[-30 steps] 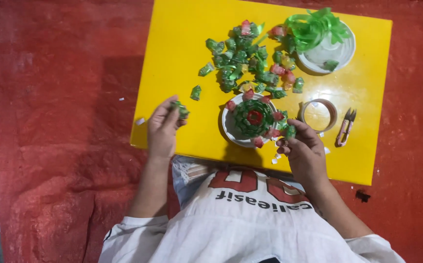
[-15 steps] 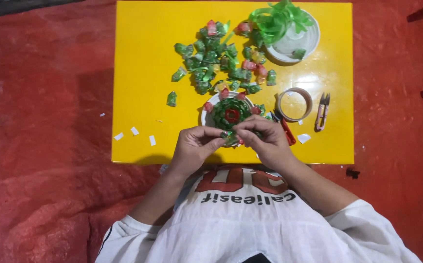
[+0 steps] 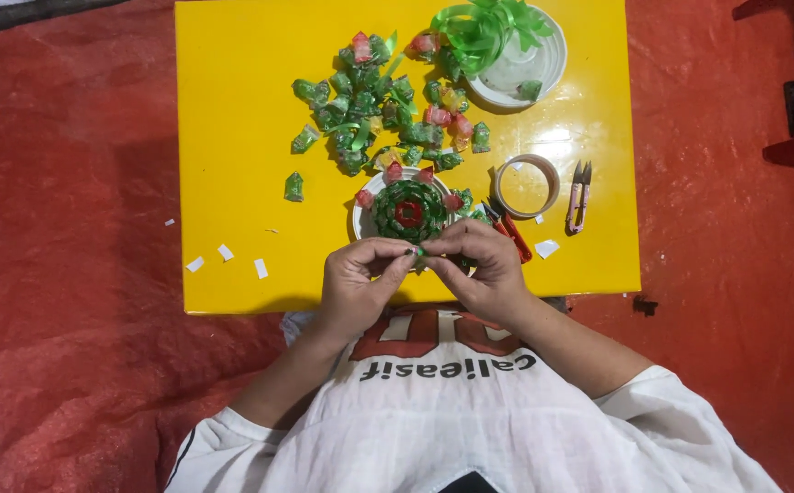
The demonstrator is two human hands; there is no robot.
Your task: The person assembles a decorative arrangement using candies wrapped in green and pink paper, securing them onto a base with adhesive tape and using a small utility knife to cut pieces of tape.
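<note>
Both hands are pinching one small green wrapped piece [image 3: 418,253] between them: left hand [image 3: 357,278] and right hand [image 3: 482,272] grips closed, fingertips meeting. The round green rosette [image 3: 408,210] is lying just beyond, equally near both, on the yellow desk [image 3: 232,137].

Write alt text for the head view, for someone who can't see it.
Seen from above, a person's left hand and right hand meet over a small green piece at the near edge of a round green-and-red woven rosette on a yellow rectangular table. Loose green wrapped candies lie beyond it.
</note>
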